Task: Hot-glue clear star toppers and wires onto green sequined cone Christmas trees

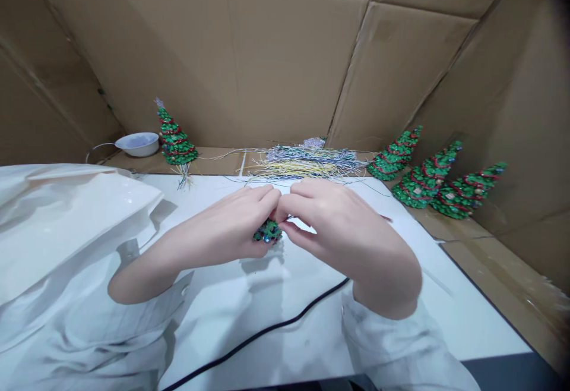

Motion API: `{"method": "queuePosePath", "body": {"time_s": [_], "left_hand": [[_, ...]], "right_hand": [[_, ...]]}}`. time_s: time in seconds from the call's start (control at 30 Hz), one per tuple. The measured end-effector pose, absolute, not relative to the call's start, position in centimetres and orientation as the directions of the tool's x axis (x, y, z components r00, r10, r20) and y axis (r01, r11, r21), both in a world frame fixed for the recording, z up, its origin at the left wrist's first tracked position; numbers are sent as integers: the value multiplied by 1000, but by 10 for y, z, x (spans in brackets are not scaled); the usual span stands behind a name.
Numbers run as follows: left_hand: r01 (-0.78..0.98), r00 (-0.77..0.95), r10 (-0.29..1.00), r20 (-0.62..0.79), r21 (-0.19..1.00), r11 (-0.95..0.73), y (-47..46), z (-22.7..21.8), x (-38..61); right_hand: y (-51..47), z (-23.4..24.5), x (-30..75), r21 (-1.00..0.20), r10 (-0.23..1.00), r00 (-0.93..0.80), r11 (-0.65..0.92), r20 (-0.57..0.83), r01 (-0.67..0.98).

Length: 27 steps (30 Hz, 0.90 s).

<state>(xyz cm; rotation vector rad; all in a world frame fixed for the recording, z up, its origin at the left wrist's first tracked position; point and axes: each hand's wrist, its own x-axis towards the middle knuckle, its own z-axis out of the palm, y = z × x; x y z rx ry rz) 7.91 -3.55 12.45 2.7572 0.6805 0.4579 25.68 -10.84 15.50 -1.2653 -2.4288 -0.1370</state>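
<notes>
My left hand (231, 218) is closed around a small green beaded Christmas tree piece (268, 232) with shiny blue dots, just above the white table. Most of the piece is hidden by the fingers. Close against it, my right hand (329, 216) makes a pinch at its upper right side. A thin dark strand (290, 218) shows at the right fingertips; how it joins the green piece cannot be made out. The two hands touch or nearly touch at the fingertips.
Bundles of thin wires (312, 162) lie at the back. A decorated tree (175, 138) and white bowl (139, 145) stand back left; several trees (418, 183) stand right. A black cable (271, 328) crosses the white table (307, 302). White sheeting (66, 218) covers the left. Cardboard walls (285, 52) enclose the table.
</notes>
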Motion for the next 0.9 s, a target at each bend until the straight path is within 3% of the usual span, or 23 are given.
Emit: {"method": "queuePosePath", "body": {"time_s": [0.3,0.53,0.9], "left_hand": [[389,859,472,198,347,-853,-29,125,80],[432,852,492,179,291,-854,-30,128,81],[359,872,447,199,360,-861,-25,129,82]], "right_hand": [[-114,152,241,125,710,-492,503,503,855],[-112,149,242,153,680,-494,498,542,854],[-108,143,228,264,684,-461,380,565,887]]}}
